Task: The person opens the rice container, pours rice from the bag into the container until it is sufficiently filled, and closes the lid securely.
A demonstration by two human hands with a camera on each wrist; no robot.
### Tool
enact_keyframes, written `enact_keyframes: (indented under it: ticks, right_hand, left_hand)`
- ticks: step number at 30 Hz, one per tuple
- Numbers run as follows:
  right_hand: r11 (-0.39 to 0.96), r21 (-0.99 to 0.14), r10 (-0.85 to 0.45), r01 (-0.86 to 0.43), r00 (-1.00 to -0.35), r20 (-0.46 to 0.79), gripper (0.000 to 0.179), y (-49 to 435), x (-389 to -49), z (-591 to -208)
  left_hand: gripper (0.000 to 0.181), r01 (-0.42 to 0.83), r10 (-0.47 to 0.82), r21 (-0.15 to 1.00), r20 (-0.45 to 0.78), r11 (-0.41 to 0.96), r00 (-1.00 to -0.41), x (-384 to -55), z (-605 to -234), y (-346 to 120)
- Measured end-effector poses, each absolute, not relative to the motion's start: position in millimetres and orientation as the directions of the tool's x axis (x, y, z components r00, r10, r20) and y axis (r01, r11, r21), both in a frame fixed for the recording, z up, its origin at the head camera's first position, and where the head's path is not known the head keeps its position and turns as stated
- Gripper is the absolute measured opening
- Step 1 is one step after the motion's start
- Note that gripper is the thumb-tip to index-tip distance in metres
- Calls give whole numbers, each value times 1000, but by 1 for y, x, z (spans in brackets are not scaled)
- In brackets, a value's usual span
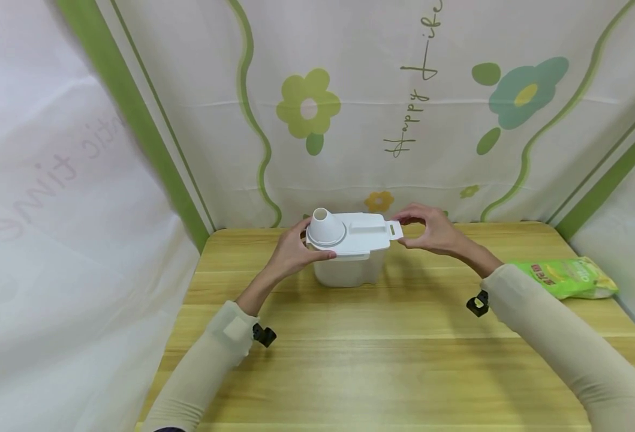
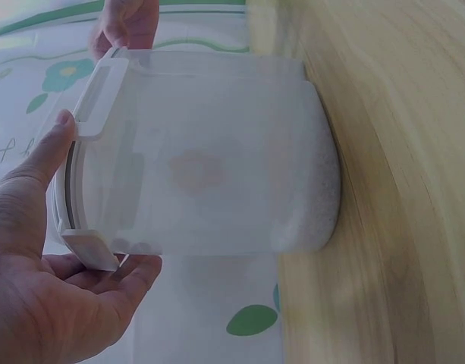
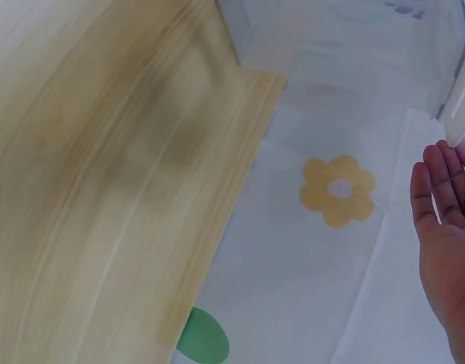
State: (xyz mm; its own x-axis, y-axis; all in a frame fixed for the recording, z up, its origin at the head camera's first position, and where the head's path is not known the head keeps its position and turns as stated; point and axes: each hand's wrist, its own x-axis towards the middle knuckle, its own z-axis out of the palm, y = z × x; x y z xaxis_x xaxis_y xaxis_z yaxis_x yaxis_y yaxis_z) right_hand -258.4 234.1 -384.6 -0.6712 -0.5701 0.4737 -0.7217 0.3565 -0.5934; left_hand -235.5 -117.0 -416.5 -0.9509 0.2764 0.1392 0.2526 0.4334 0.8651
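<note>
- Clear-walled container (image 1: 346,273), centre of the head view, upright on the wooden table (image 1: 349,360). White lid (image 1: 366,240) on top; conical spout (image 1: 325,228) at the lid's left end.
- Left hand (image 1: 295,249) grips the spout end, thumb along the near edge, fingers bent round the far side.
- Right hand (image 1: 430,231) at the lid's right end, thumb and fingers curved to pinch the right latch (image 1: 397,230). How hard, cannot tell.
- Handling, by judgement: walls look like thin, stiff plastic, smooth, perhaps slippery. Latches seem the weak spots; a sharp twist might crack a hinge.
- Weight uncertain. Paler, grainy-looking band inside the base, right of centre in the left wrist view; if that is a fill, most weight sits low.
- Best hold for lifting: both palms on the body below the lid. Spout and latches look poor places to carry by.
- Left wrist view alone gives the front latch (image 2: 92,129) with the thumb tip beside it, and the left end latch (image 2: 90,249) above bent fingers.
- Right wrist view, right edge: fingertips meet the right latch, which slants out from the wall; thumb mostly cut off by the frame.
- Head view alone has the spout and the green packet (image 1: 565,276), lower right, beside the right sleeve.
</note>
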Motion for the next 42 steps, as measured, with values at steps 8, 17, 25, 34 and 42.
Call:
enact_keyframes:
  ticks: [8,17,25,34,42]
  right_hand:
    - [355,-646,-565,-676,-705,429,51,246,-278,-403]
    - [412,-660,-611,-629,-727,312,55,248,-279,-403]
    - [450,-685,-621,-573,-752,221,80,237,-280,-399]
    - [462,-640,-664,-614,-718,209,91,219,-280,-398]
    - [452,-577,-684,-681,-679,266,87,212,-280,-403]
  left_hand:
    - [102,260,277,862,147,434,-950,-236,-417,-116]
    - [101,286,276,838,171,464,-946,-235,-416,-117]
    - [93,260,240,847,162,464,-957,-229,-409,-115]
    - [92,260,175,809,196,528,-965,-224,-408,-108]
    - [84,267,157,807,216,526,-964,-224,-411,-104]
